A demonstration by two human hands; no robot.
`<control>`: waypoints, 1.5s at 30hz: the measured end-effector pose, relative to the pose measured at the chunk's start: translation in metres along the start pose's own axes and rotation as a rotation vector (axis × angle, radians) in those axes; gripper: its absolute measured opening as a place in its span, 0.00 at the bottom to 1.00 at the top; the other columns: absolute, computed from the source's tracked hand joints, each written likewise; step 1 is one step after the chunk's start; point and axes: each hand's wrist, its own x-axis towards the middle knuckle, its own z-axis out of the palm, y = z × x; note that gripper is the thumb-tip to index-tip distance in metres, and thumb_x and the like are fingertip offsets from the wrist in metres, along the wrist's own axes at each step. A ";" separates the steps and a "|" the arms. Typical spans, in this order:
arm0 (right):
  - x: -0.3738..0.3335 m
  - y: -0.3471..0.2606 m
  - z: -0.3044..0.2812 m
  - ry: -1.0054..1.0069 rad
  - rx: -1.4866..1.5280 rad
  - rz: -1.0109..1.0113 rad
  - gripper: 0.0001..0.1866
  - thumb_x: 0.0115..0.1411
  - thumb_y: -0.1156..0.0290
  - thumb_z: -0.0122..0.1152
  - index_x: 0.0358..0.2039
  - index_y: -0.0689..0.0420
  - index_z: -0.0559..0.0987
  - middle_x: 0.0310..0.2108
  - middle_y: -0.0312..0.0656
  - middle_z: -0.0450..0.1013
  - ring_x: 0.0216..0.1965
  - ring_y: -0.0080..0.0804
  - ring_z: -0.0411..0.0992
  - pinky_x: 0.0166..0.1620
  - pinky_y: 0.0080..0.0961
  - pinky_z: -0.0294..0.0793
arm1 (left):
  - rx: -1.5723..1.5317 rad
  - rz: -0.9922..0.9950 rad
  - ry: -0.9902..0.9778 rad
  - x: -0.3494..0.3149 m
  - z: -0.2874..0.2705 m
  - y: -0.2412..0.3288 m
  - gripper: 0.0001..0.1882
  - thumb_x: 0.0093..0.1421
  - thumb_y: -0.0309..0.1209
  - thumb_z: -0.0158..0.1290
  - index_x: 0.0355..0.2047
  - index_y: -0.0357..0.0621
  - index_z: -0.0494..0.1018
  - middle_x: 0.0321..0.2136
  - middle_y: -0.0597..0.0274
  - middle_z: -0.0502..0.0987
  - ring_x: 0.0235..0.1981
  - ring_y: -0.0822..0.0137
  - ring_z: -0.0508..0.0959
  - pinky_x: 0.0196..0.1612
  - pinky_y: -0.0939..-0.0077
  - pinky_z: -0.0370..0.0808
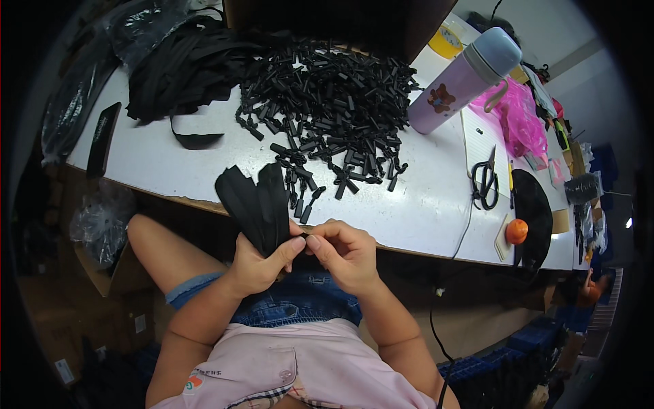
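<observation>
My left hand [261, 267] grips a fanned bundle of black fabric strips [255, 204], which look like zipper tape. The bundle rises above the hand, near the table's front edge. Fingers and thumb of my right hand [347, 258] pinch a small dark piece [304, 236] right against the left fingertips; whether it is a strip's end or a zipper pull I cannot tell. Just beyond both hands, a large heap of black zipper pulls [334, 102] spreads over the white table [225, 163]. More black strips [184, 75] lie piled to its left.
A lilac bottle [446, 95] stands right of the heap, near yellow tape [445, 42]. Farther right are black scissors [485, 184], a notebook [477, 136], a pink plastic bag [521, 123] and an orange round object [516, 231]. At left lies a flat black bar [103, 140].
</observation>
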 end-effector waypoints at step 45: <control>0.014 -0.009 -0.010 0.012 -0.568 -0.520 0.07 0.43 0.83 0.59 0.27 0.64 0.75 0.22 0.40 0.69 0.17 0.18 0.64 0.19 0.11 0.62 | 0.161 0.126 0.068 0.006 0.007 -0.009 0.05 0.50 0.20 0.51 0.29 0.35 0.70 0.25 0.64 0.72 0.27 0.77 0.71 0.32 0.85 0.68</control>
